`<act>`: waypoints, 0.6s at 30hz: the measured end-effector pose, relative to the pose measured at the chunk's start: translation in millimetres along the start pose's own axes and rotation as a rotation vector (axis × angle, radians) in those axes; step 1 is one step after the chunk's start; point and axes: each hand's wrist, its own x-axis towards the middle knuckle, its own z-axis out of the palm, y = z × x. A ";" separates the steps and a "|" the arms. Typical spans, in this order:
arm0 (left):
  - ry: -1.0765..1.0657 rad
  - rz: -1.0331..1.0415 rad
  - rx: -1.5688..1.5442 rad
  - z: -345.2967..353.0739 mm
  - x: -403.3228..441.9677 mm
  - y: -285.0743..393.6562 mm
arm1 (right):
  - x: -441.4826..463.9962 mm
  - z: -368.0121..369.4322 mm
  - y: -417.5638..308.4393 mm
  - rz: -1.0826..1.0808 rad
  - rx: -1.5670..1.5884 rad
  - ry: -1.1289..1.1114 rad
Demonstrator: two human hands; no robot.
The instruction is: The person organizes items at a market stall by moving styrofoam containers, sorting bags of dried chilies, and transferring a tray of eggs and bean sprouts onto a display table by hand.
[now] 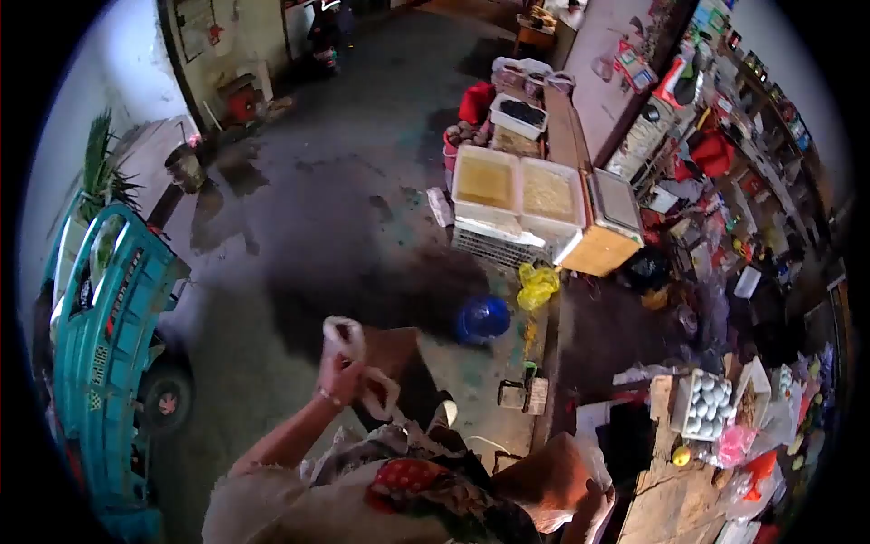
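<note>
My left hand reaches forward at lower centre, a bracelet on its wrist. Its fingers are closed on a pale looped band, with one loop above the hand and another below it. Just behind the band is a brown cardboard box, partly in shadow. At the bottom right, my right hand is dim and partly cut off. It appears curled around the edge of a brown cardboard piece that has clear plastic along its right side.
A teal cargo cart stands on the left. Ahead on the right are food tubs, a blue bucket and a yellow bag. An egg crate sits on a wooden table, beside cluttered shelves.
</note>
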 end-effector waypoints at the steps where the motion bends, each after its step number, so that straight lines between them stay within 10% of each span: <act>1: 0.103 0.065 -0.043 -22.6 11.6 -8.5 | 11.6 15.9 -0.7 0.000 0.003 -0.012; 18: 0.858 -0.098 -0.292 -163.5 35.1 -15.7 | 127.0 459.9 -91.5 0.328 0.343 -0.688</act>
